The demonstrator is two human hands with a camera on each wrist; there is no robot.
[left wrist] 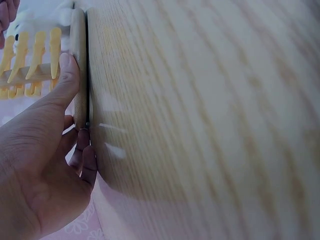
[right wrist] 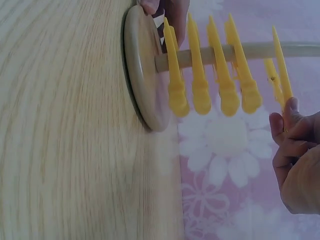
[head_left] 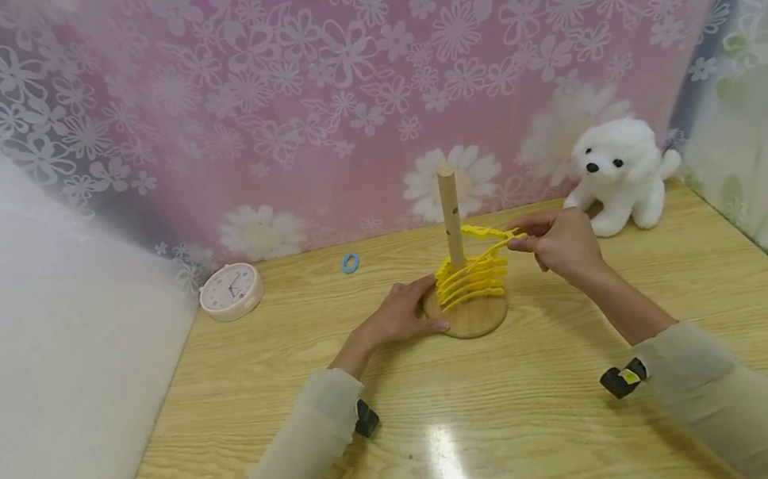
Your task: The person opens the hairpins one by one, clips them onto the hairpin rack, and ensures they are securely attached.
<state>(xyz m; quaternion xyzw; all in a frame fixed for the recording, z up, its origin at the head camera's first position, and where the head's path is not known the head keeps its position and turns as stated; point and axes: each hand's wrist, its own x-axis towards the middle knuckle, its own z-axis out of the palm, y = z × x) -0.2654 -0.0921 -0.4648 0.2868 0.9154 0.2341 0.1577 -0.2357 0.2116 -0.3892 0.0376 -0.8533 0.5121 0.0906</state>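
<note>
A round wooden base (head_left: 475,322) with an upright wooden post (head_left: 450,211) stands on the table. My left hand (head_left: 397,316) grips the base's left edge; the left wrist view shows the thumb (left wrist: 68,75) on top and the other fingers curled at the rim. Several yellow plastic clips (head_left: 483,285) sit one above another around the lower post. Between thumb and fingers, my right hand (head_left: 563,244) pinches one more yellow clip (right wrist: 283,70) by its end. Its two spread arms point towards the post, above the stacked ones.
Behind my right hand a white plush dog (head_left: 624,174) sits at the table's back right. A small blue ring (head_left: 343,264) lies left of the stand, towards the back. Farther left is a pink round clock (head_left: 232,292). A flowered pink cloth (head_left: 312,120) hangs along the back edge.
</note>
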